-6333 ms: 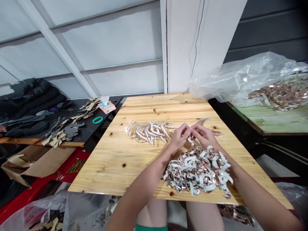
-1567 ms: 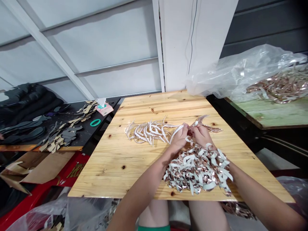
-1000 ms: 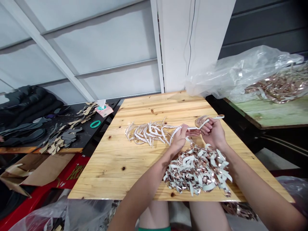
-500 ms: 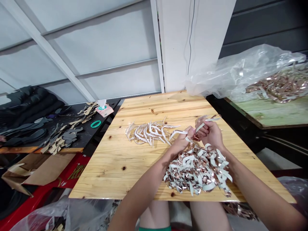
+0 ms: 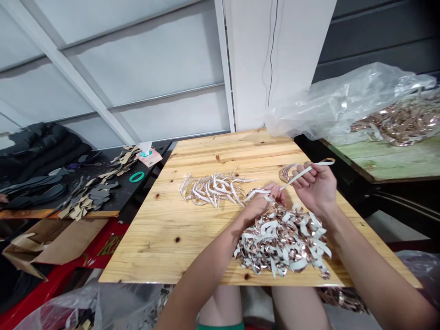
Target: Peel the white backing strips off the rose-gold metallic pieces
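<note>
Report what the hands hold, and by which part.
A pale strip: the right hand pinches it short of its looped end; it runs to the left hand, whose exact hold is hidden.

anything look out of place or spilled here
Mostly no. The beige scraps on the black table look untidy: scattered, with some poking past its front edge. On the wooden table, the curled strips are heaped loosely, but I see nothing plainly damaged.

Green ring [image 5: 136, 180] near a tissue pack [image 5: 151, 159]
</note>
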Demonstrator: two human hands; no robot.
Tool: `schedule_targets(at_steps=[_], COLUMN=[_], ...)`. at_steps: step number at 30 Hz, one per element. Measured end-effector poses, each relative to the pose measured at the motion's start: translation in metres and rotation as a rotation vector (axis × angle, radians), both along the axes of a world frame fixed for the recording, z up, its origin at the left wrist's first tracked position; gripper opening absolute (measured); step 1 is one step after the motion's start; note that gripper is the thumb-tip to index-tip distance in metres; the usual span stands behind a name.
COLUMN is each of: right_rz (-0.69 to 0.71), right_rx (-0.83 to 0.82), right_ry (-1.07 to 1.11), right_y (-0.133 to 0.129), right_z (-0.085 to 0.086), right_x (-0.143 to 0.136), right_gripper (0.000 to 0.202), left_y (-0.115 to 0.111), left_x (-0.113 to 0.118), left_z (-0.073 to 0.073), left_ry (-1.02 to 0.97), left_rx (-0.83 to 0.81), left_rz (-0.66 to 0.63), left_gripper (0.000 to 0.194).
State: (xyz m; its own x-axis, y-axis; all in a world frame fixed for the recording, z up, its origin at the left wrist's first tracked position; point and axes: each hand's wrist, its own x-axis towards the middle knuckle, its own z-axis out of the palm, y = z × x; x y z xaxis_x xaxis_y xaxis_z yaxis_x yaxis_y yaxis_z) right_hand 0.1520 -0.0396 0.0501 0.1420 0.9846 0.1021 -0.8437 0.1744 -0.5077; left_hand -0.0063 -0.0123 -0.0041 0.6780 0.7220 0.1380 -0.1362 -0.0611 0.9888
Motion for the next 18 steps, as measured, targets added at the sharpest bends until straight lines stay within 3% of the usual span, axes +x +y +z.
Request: schedule_targets(at_steps=[6,9,11,14,15,18], right_rz=[-0.135,-0.183,-0.174,-0.014,0.116,0.388], right_rx=[0.186,0.283,0.283,0.159,0.13,0.102], right_ry=[0.011,-0.257,-0.596,-1.225,-1.359,-1.382], right_y=[-0.003,-0.015,-0.033,-0.072,-0.086,-0.116], right_z=[0.006,0.013,0.013,0.003,-0.003,-0.016], right_x=[0.048,0.058,0.05,0.029,0.024,0.022], right_gripper=[0.039,0.027,0.032,0.045,0.05,0.068], left_y=[0.012,0.026,0.035,0.044,0.045,0.044], left_x=[0.006,0.006,0.004,-0.001,-0.002,-0.003], left_z=[-0.018,-0.022,-0.022,-0.02,-0.019,-0.018], left_ry=[-0.101,-0.246,-0.355,-0.446,-0.447,-0.407], left_rx=[-0.117,-0.178,-0.209,-0.173,-0.156,-0.122], left_rz=[0.043,0.234,0.404,0.605,0.635,0.587], left_gripper=[0.05,0.051,0.051,0.046,0.044,0.038])
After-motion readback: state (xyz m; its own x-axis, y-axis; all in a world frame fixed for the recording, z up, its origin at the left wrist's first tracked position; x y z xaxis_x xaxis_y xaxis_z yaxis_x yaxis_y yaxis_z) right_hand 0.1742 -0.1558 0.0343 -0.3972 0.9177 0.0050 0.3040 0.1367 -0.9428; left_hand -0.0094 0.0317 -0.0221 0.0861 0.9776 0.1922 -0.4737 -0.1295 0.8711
